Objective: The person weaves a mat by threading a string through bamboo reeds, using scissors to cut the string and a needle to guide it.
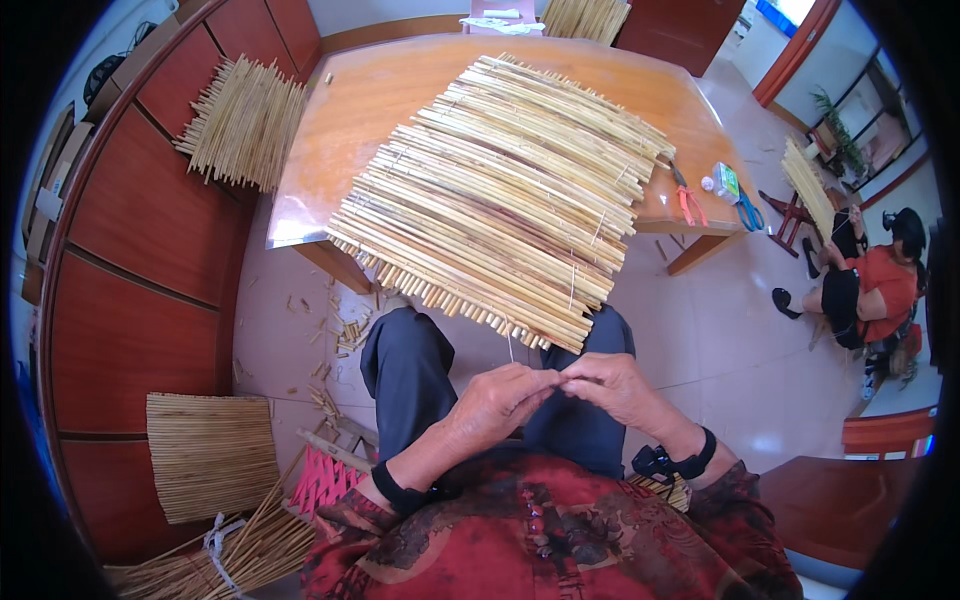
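A large mat of pale yellow reed sticks (490, 200), tied in rows with thin string, slopes from the table down toward my knees. From its near edge a white string (510, 346) runs down to my hands. My left hand (500, 398) is closed in a pinch just below that edge, with the string leading into it. My right hand (618, 392) is closed too, its fingertips meeting the left ones. What lies between the right fingertips is hidden.
The wooden table (310, 150) bears red-handled pliers (688, 203), blue-handled scissors (748, 212) and a small green-and-white box (726, 182). Stick bundles (245, 120) lean by red cabinets (150, 235). Cut stick pieces (350, 333) litter the floor. A person (880, 290) sits at right with another mat (808, 188).
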Motion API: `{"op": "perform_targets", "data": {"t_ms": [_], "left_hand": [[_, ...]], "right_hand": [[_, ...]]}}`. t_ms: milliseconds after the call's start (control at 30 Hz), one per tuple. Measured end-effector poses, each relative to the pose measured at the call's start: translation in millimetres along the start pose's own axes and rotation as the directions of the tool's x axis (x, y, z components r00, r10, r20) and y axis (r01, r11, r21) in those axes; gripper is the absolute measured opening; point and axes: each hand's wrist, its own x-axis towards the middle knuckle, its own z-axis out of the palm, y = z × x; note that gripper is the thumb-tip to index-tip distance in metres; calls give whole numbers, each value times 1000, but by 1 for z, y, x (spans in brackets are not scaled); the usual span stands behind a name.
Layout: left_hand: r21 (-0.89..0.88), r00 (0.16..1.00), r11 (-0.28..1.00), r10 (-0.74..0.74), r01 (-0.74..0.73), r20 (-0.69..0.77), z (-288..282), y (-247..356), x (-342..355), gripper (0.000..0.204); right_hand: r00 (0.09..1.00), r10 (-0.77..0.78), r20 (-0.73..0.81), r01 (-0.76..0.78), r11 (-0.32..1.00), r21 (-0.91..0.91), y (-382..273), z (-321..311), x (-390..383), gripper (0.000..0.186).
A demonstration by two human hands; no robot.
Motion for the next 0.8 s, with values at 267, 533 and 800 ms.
{"op": "perform_targets", "data": {"t_ms": [267,533,800], "left_hand": [[13,927,989,-132,145,-350,0,-27,-9,22],[-897,603,202,-793,394,86,27,-79,-7,40],[-994,635,16,-770,108,57,62,-94,23,32]], "right_hand": [[992,-125,-20,82,756,-649,-54,-31,-12,8],[975,-192,-110,30,606,-795,-67,-49,-4,4],[970,-239,49,120,292,-949,-87,-62,13,7]]}}
